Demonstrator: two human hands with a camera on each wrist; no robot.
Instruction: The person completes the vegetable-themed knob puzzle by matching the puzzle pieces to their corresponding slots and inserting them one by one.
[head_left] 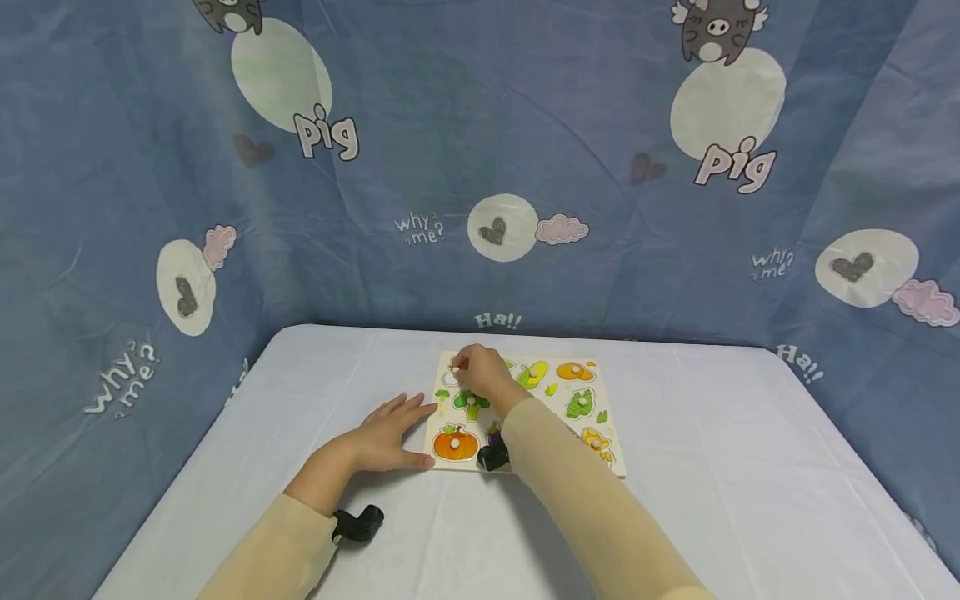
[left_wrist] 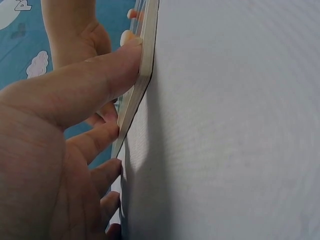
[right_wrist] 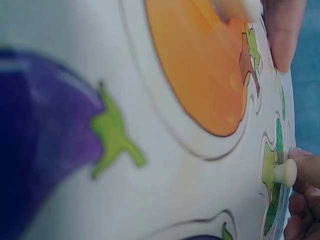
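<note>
A wooden knob puzzle board (head_left: 555, 433) with vegetable pieces lies on the white table. My left hand (head_left: 388, 435) spreads its fingers along the board's left edge. Its thumb (left_wrist: 117, 70) presses at the near corner in the left wrist view. Over the far left part of the board, my right hand (head_left: 483, 371) pinches a small pale knob (head_left: 455, 369) with thumb and fingertips. Much of that piece is hidden. Just nearer lies the broccoli piece (head_left: 467, 402), and the pumpkin piece (head_left: 442, 446) sits at the near left corner.
Corn (head_left: 537, 371), an orange squash (head_left: 570, 372), a leafy green vegetable (head_left: 577, 407) and a yellow piece (head_left: 594, 438) fill the board's right side. The right forearm crosses its middle, partly covering an eggplant (right_wrist: 45, 125). A blue patterned curtain (head_left: 420, 275) hangs behind the table.
</note>
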